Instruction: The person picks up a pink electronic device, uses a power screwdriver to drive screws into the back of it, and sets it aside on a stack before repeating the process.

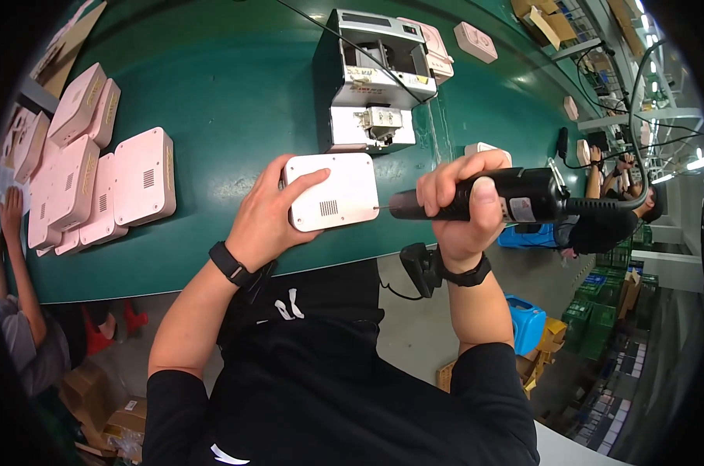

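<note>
A pale pink, round-cornered plastic housing with a slotted vent and corner screw holes rests on the green table. Its left side is gripped by my left hand, thumb laid across the top and fingers round the edge. In my right hand is a black corded electric screwdriver, held level and pointing left. The thin bit reaches the housing's lower right corner hole; whether a screw sits under it is too small to tell. Just behind the housing stands a grey and black screw feeder.
Several similar pink housings are stacked on the left of the table. More pink housings lie behind the feeder and to the right. The screwdriver's cable runs up at right. Other people sit at both sides; a blue stool stands below right.
</note>
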